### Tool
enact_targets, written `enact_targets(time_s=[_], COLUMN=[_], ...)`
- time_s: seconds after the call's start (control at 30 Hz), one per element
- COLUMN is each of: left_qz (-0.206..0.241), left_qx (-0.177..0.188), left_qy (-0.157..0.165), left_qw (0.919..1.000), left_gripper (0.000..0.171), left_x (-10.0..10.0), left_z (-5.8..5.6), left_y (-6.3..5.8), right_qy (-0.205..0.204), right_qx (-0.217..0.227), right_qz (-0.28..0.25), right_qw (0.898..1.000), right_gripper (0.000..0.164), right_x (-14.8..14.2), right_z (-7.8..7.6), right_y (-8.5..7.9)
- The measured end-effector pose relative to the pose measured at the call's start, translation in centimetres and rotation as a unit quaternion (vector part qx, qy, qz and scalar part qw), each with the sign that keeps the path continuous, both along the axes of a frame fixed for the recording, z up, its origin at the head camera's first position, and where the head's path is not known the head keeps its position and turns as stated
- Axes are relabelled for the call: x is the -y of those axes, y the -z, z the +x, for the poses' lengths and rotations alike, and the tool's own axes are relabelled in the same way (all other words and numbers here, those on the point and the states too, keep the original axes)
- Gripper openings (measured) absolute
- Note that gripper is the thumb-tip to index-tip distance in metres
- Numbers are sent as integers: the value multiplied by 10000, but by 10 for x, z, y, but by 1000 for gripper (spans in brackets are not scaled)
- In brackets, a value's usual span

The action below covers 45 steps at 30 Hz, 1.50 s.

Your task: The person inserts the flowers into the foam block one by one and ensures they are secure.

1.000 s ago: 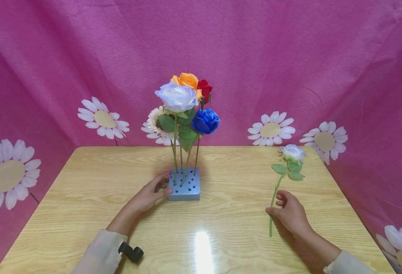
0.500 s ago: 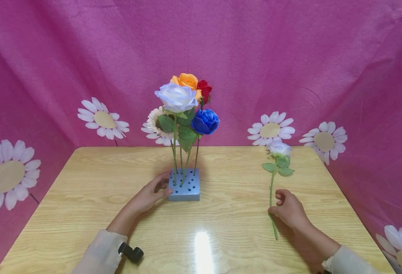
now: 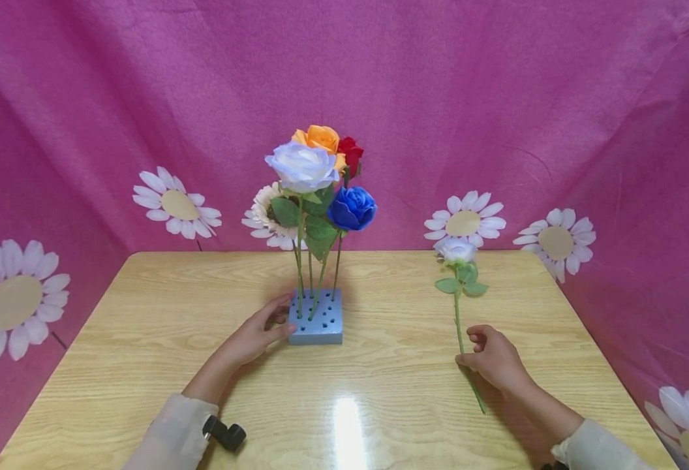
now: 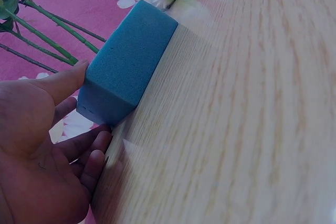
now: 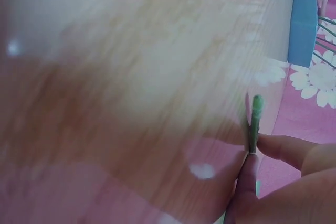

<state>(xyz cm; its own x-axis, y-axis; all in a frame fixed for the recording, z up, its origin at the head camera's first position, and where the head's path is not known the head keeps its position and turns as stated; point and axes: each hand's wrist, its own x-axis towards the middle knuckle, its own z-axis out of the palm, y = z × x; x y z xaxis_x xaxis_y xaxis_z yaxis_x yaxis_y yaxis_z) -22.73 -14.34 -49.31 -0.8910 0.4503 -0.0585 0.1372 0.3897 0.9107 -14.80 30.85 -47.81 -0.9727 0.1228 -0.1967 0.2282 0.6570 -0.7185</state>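
Observation:
A light blue foam block (image 3: 316, 339) with holes in its top stands left of centre in the head view. My left hand (image 3: 255, 337) holds it at the left side, thumb at the front corner and index finger toward the back. In the left wrist view, the thumb touches the top edge of the block (image 4: 128, 56). To the right, my right hand (image 3: 497, 360) pinches the green stem of a pale lilac-white rose (image 3: 457, 250) between thumb and index finger. Its bloom points toward the table's back edge. The cut stem end (image 5: 256, 103) shows in the right wrist view.
Upright in the block are a large pale lilac rose (image 3: 302, 167), an orange rose (image 3: 323, 138), a red rose (image 3: 350, 153), a blue rose (image 3: 353, 209) and a cream daisy-like flower (image 3: 265, 207). A pink curtain (image 3: 397, 98) hangs behind the wooden table (image 3: 397, 391).
The rose in my right hand has swung, its bloom moving left and its stem end moving right. My left hand and the block have stayed still.

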Motion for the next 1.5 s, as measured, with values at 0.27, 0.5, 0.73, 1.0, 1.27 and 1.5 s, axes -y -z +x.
enact_targets(time_s=[0.27,0.5,0.73,1.0,1.27,1.5], left_qz=[-34,-16,22,-14,-62,-42], left_qx=[-8,-11,-8,13,11,-7], left_qy=[22,12,12,-32,-78,-62], left_qw=[10000,10000,10000,10000,9999,10000], left_gripper=[69,70,70,69,70,70], left_x=[0,0,0,-1,-1,-1], left_z=[0,0,1,1,1,0], left_y=[-2,-2,-2,-2,-1,0], right_qy=[-54,-163,-163,-225,-203,-424], right_qx=[-35,27,252,328,670,818], right_qz=[18,-27,-458,-917,-1139,-1853], right_qw=[10000,9999,9985,9950,9910,9783], right_gripper=[58,56,51,51,43,51], right_x=[0,-1,-7,-13,-15,-12], right_z=[-2,-5,-9,-10,-11,-8], right_y=[1,-3,-5,-9,-13,-16])
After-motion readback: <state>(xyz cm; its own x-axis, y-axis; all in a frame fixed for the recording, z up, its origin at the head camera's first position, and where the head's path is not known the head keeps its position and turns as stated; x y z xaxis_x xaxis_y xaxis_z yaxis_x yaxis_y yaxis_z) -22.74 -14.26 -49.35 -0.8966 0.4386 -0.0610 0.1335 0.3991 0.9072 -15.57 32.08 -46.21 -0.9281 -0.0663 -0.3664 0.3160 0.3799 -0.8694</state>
